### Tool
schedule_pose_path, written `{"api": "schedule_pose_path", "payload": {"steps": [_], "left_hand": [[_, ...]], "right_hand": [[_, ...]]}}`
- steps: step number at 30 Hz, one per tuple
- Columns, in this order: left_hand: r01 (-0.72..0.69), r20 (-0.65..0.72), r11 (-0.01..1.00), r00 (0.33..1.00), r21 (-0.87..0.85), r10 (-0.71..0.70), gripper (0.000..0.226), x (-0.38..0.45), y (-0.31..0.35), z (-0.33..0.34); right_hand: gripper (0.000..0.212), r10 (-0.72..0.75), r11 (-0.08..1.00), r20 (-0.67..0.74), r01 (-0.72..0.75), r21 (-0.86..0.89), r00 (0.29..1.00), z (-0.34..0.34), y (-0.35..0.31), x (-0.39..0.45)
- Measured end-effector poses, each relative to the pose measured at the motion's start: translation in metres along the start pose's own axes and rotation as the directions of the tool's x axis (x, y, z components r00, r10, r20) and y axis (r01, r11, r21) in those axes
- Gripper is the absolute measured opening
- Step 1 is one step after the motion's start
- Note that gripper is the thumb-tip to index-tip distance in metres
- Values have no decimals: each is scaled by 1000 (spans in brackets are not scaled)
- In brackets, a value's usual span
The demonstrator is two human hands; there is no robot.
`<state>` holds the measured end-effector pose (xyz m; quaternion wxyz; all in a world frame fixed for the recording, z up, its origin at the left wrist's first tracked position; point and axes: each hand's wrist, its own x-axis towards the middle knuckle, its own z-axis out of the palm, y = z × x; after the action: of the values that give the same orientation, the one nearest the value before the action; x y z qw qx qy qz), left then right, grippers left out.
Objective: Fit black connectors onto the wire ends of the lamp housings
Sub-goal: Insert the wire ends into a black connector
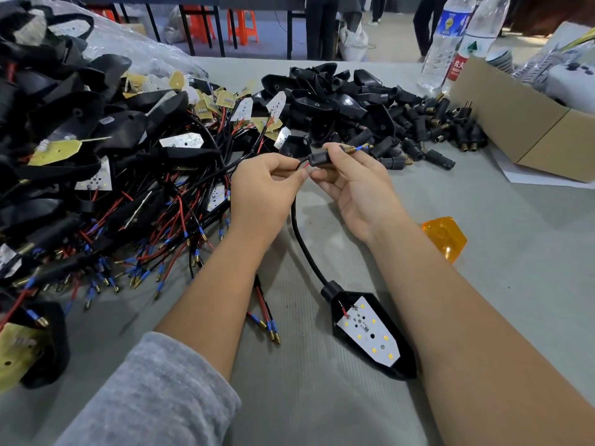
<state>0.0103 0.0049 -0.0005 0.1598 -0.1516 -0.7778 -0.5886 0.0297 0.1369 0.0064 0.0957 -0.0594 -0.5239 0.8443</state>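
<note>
Pinching the thin red and black wires between thumb and fingertips, the left hand holds them just behind the black connector, which the right hand grips between thumb and fingers — the blue-sleeved wire tip and a brass end stick out past it. The black cable curves down from the hands to a lamp housing lying on the grey table between the forearms, LED board facing up. A heap of loose connectors sits beyond the hands, and wired housings are piled at left — an orange lens lies to the right
</note>
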Motion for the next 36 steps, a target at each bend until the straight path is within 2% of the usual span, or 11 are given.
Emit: {"api": "schedule_pose_path", "payload": {"steps": [3,8,11,14,17,19,22,25,30,34,36], "left_hand": [[-16,4,1000,1000,23,16,18,0,-1,0],[-3,20,997,1000,78,2,8,1,-6,0],[-30,31,996,999,82,28,11,2,-5,1],[-56,27,995,998,82,54,11,2,-5,2],[-4,11,999,1000,36,3,17,4,-6,1],[22,16,1000,1000,12,-22,17,4,-7,1],[36,68,998,997,58,-40,4,2,-9,2],[36,116,997,992,71,-44,7,2,-9,2],[-35,164,998,986,44,28,13,2,-7,1],[-14,164,999,986,44,7,20,2,-7,2],[2,143,1000,990,25,-5,15,2,-7,2]], "right_hand": [[9,-15,1000,-16,15,-1,1000,1,1,0],[5,-20,997,-118,28,66,993,-1,-2,2],[4,-10,999,-80,13,41,997,-1,-2,1],[5,-9,996,-3,8,-87,1000,2,-1,-1],[8,-12,990,4,12,-143,1000,4,1,-1],[9,-16,995,-19,14,-94,1000,4,1,0],[8,-16,1000,-84,17,17,996,0,0,4],[8,1,998,-110,5,60,994,-3,-1,6],[10,-8,992,-100,-4,-125,995,3,1,4],[15,-29,977,-60,16,-210,998,6,3,4],[14,-27,977,-51,15,-212,998,6,4,4]]}}
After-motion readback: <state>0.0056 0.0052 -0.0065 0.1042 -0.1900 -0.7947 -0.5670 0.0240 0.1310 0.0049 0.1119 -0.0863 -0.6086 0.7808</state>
